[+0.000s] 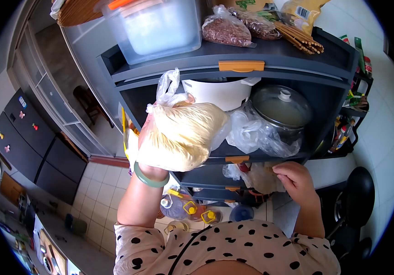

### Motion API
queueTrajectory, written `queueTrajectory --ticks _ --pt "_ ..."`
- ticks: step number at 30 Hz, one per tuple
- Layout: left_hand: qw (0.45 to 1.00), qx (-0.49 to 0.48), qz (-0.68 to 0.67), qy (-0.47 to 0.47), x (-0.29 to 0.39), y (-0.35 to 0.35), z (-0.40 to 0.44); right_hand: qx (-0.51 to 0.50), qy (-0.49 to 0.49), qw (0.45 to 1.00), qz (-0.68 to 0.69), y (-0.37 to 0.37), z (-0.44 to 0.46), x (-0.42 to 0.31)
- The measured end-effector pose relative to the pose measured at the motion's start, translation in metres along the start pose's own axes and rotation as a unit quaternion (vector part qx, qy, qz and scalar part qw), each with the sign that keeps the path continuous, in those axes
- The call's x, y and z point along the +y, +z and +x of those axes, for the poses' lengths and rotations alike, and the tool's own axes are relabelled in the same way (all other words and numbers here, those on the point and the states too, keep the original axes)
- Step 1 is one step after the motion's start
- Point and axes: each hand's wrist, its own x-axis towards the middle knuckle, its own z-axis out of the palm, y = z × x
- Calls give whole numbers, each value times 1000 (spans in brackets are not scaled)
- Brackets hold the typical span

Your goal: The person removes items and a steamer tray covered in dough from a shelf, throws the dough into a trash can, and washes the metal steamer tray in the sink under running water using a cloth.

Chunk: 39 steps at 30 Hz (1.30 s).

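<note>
Dk cabinet, lt tile flr, pale wall, dk fridge

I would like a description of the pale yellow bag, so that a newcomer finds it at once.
Find the dark cabinet in the middle. Before its open shelf, left of the lidded pot, the bag appears just above a green bangle. Unlike the crumpled clear bag beside the pot, it bulges with pale yellow contents.

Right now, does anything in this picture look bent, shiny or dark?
Head view: black rounded edges, and the cabinet bows, as through a wide lens; head view: the held bag is brightly lit, the clear plastic bag glints, and the cabinet's inside lies in shadow.
</note>
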Motion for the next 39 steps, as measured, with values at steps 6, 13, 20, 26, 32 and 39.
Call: queueTrajectory --ticks 6,13,20,26,32,39 --pt "997 74 18 30 -5 6 3 -2 -20 1000 -3 -1 0 -1" --pt "990 114 -9 77 2 -15 2 -20 -25 999 12 2 -4 -1" --pt "989 102 -80 67 -5 -19 -14 -35 -37 999 16 6 0 -9" --pt "996 -6 -47 82 -9 -9 -16 -59 -50 997 8 9 6 -16" --pt "992 17 -116 56 -13 -7 -19 -65 -138 988 17 18 21 -26" --pt "995 47 11 83 -40 -28 -14 -43 -261 961 -76 62 72 -75"
